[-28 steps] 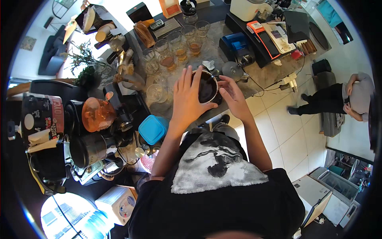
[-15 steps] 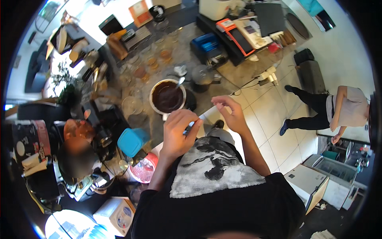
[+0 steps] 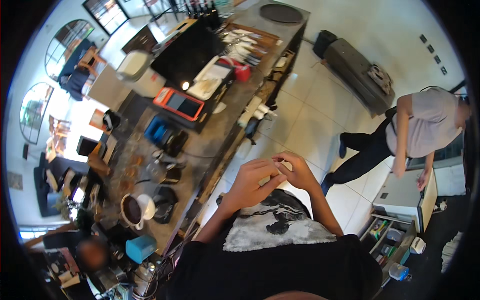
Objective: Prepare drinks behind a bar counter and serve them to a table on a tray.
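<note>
My left hand (image 3: 254,183) and my right hand (image 3: 298,173) are raised in front of my chest, close together over the tiled floor. Both have loosely bent fingers, with the thumbs apart from them. The fingertips of the two hands meet or nearly meet; whether they touch is hard to tell. I see nothing held in either. To the left, on the counter (image 3: 200,155), stands a white-rimmed round vessel (image 3: 131,210) with dark brown contents. A white rounded piece (image 3: 145,206) is beside it, and a dark round device (image 3: 164,204) stands to its right.
A glass pot (image 3: 157,171), a blue-and-black device (image 3: 165,135) and an orange-framed card terminal (image 3: 179,103) stand along the counter. A blue container (image 3: 140,248) is at lower left. At right a person (image 3: 425,122) stands near an open drawer (image 3: 387,240). A grey bench (image 3: 355,72) lies beyond.
My view has swung right, so the counter and vessel now appear further left. My hands have come together, the right moving toward the left. The other person appears nearer, with the arms lower.
</note>
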